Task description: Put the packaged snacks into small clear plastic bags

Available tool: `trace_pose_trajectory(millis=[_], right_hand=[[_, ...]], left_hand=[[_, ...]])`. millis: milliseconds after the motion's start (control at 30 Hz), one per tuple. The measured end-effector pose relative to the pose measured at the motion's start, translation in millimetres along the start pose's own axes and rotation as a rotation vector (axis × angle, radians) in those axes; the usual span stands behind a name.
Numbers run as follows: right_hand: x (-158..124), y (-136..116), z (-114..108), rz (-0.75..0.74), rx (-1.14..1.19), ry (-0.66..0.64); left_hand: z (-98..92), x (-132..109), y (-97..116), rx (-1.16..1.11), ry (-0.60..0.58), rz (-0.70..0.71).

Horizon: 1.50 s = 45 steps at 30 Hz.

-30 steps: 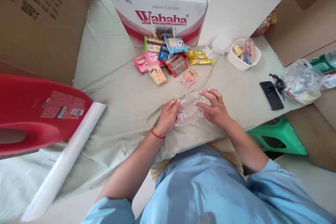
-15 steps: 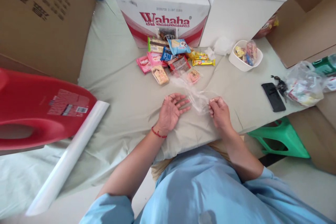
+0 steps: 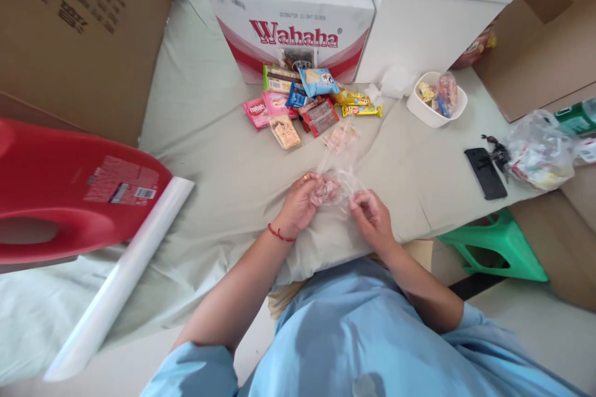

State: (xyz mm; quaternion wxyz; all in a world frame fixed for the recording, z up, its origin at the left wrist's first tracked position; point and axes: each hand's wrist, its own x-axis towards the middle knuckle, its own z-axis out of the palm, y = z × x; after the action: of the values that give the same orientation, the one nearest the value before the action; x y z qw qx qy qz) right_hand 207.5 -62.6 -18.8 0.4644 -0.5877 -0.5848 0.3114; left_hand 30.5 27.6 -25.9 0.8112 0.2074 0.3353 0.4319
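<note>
Thin, crumpled clear plastic bag (image 3: 343, 175) stretches between my two hands over the cloth. My left hand (image 3: 300, 201), with a red cord at its wrist, is closed at the bag's left side; its fingertips are blurred behind the film, and I cannot tell if they are inside. My right hand (image 3: 372, 217) pinches the bag's right edge between thumb and fingers. A pink-patterned packet (image 3: 342, 135) lies just beyond, partly behind the film. Farther back are a clear-wrapped biscuit (image 3: 285, 131), pink nabati packets (image 3: 257, 113), a red-brown packet (image 3: 321, 116) and a light blue packet (image 3: 319, 82).
Behind the snacks stands a Wahaha carton (image 3: 293, 18). A white tub (image 3: 436, 113) of snacks, a black phone (image 3: 485, 173) and a filled plastic bag (image 3: 540, 152) sit right. Left are a red container (image 3: 69, 192) and a white roll (image 3: 123, 276). A green stool (image 3: 498, 248) stands below.
My left hand has gone from open and spread to closed at the plastic bag. My right hand has moved left and slightly nearer my body, still pinching the bag.
</note>
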Motion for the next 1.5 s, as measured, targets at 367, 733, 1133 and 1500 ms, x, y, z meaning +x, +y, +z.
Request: trace_pose_trajectory(millis=[367,733,1133,1500], right_hand=[[-19,6,-54,0.723,0.713,0.366],[24,32,-150,0.346,-0.256,0.306],[123,53,-36,0.24,-0.116,0.008],[125,54,-46,0.324,0.102,-0.108]], left_hand=[[0.9,-2,8,-0.065,0.083,0.019],[16.5,-15,-10,0.343,0.191,0.149],[1.5,-61,-7,0.594,0.424,0.119],[4.6,-67,30,1.6,0.537,0.572]])
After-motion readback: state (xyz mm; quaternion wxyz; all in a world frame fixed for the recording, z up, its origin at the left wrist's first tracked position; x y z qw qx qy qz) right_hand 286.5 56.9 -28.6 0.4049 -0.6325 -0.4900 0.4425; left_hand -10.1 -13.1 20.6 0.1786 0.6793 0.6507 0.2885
